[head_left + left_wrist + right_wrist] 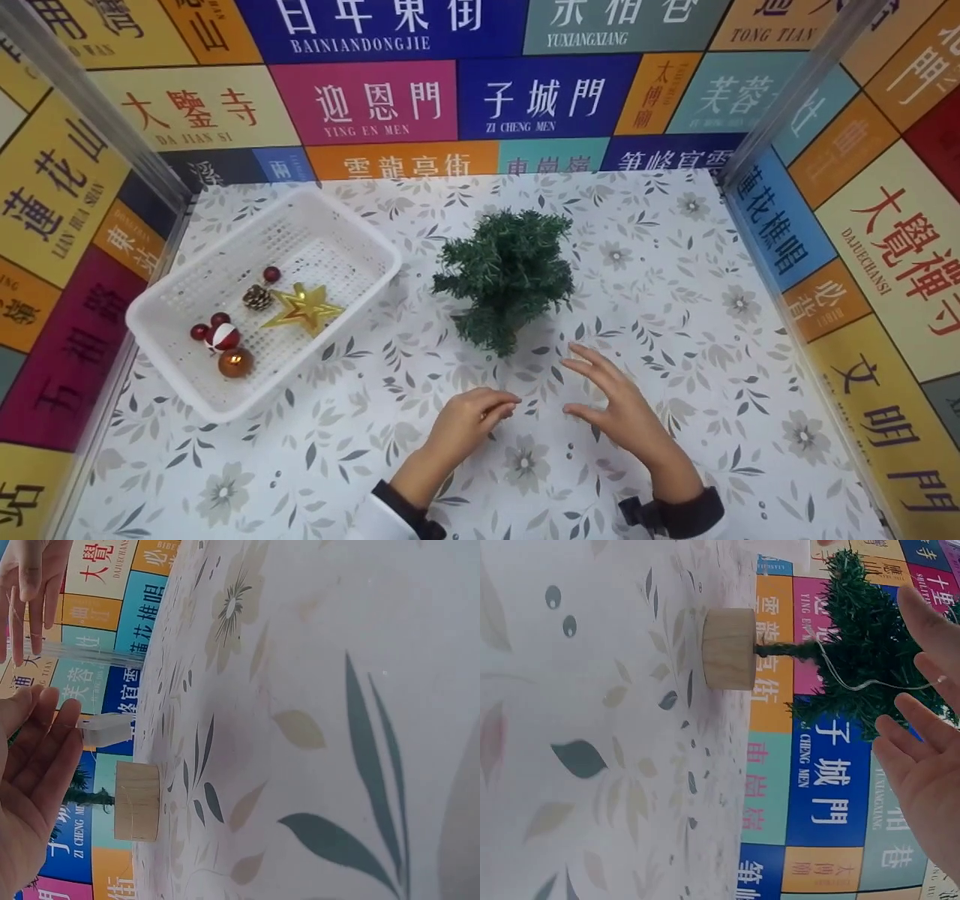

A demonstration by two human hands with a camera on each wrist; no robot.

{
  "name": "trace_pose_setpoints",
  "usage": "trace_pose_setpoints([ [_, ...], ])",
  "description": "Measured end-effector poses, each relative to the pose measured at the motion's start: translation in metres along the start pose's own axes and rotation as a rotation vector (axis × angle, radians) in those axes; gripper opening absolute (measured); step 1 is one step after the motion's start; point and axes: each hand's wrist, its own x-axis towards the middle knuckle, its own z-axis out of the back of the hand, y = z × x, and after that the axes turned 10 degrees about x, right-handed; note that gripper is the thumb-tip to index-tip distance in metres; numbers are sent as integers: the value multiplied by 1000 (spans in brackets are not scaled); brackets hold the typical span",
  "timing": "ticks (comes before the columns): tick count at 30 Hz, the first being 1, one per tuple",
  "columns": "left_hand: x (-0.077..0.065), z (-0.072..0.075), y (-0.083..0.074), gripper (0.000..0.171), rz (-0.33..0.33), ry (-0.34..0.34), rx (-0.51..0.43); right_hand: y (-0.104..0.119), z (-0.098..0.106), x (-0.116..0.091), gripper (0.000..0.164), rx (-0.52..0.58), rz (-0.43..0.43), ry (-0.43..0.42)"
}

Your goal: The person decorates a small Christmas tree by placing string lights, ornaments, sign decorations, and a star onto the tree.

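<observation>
A small green artificial Christmas tree stands upright on a round wooden base in front of both hands. My left hand is just short of it, thumb and fingertips pinching a thin pale string. By those fingertips, a small white piece shows in the left wrist view. To the right, my right hand is held with fingers apart and thumb spread from them. The string loops across the tree in the right wrist view and runs up to the right fingers.
At the left is a white perforated basket. Inside lie a gold star, a pinecone, an orange-gold ball, a red-and-white ball and several small red balls. Panels with printed characters enclose the floral tabletop.
</observation>
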Motion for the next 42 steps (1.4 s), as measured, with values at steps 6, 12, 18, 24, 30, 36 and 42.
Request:
trace_pose_setpoints([
  [6, -1, -1, 1, 17, -66, -26, -32, -15, -13, 3, 28, 135, -10, -156],
  [12, -3, -1, 6, 15, -103, -107, -88, 4, -7, 5, 12, 304, -301, -280],
  [18, -1, 7, 16, 16, -138, -165, -89, 5, 4, 5, 16, 391, -441, -404],
  [24, 0, 24, 29, 14, -127, -206, -85, 2, 14, 3, 14, 364, -448, -412],
  [30, 4, 35, 34, 14, -86, -228, -99, 2, 9, 3, 17, 449, -384, -265],
  [36, 5, 33, 30, 13, -87, -230, -102, 1, -15, 7, 46, 578, -280, -20],
  [42, 5, 28, 25, 14, -122, -200, -82, 3, -32, 14, 68, 601, -252, -3],
])
